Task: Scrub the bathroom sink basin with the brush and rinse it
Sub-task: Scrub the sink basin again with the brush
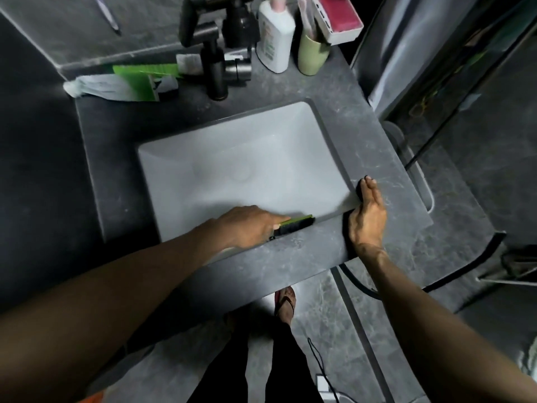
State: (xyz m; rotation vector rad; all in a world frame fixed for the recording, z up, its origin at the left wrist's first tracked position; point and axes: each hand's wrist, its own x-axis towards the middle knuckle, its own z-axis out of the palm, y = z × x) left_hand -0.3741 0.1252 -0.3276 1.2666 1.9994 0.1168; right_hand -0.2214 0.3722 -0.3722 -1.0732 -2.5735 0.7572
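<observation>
A white rectangular sink basin (261, 141) is set into a dark grey marbled counter (290, 257). My left hand (247, 228) grips a brush (296, 225) with a green back and black bristles, held against the basin's near wall at the rim. My right hand (367, 216) rests flat on the counter at the basin's near right corner, fingers straight and the thumb at the rim. A black faucet (216, 71) stands behind the basin; no water is visible running.
Behind the basin lie a green and white packet (130, 82), a white bottle (276, 39) and a pale green cup (313, 53) with toothbrushes. A glass shower door (436, 82) stands at the right. My sandalled foot (286, 303) is on the grey tiled floor below.
</observation>
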